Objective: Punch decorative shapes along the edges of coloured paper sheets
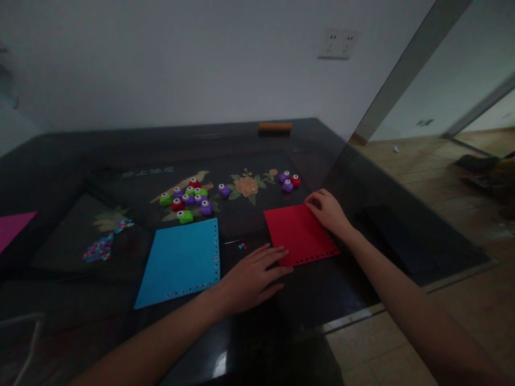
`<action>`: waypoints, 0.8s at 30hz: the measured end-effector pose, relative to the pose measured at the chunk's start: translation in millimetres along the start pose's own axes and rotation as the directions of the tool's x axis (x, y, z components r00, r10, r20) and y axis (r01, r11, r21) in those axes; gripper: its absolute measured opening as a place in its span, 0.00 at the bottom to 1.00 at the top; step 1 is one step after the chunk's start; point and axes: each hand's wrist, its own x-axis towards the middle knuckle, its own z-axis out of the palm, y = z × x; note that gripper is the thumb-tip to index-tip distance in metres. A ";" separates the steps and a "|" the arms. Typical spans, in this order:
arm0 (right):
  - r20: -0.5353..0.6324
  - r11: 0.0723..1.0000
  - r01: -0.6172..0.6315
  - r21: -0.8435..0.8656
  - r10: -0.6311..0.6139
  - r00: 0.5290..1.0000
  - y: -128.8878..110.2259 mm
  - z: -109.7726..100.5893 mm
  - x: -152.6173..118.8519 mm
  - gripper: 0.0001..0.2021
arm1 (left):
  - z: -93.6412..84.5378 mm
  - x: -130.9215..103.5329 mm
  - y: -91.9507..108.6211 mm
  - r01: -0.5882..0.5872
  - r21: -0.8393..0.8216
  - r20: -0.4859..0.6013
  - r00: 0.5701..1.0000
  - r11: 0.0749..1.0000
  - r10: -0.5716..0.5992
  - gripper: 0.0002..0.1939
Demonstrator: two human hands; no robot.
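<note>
A red sheet of paper [298, 230] lies on the dark table, with a row of small punched holes along its near edge and up the right side. My right hand [328, 212] pinches its far right corner between thumb and fingers. My left hand [257, 279] lies with fingers spread, fingertips on the sheet's near left corner. To the left is a blue sheet [181, 260], punched along its right and near edges. A few tiny coloured paper bits [242, 246] sit between the two sheets.
Several small craft punches [189, 198] in purple, green and red cluster behind the blue sheet. A smaller group of punches [287, 182] sits behind the red one. Confetti [100, 247] lies at left near a magenta sheet [14, 228]. A brown roll [275, 127] rests by the wall.
</note>
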 end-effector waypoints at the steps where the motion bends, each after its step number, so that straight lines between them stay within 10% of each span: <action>1: -0.003 1.000 -0.002 0.003 0.002 1.000 0.6 0.4 -0.2 0.06 | 0.3 0.0 -0.2 -0.001 0.001 -0.001 1.000 1.000 0.001 0.19; 24: -0.038 0.999 -0.009 0.049 0.011 0.999 7.0 6.9 -0.1 0.05 | -0.6 0.2 3.0 -0.002 0.006 -0.030 1.000 1.000 0.003 0.18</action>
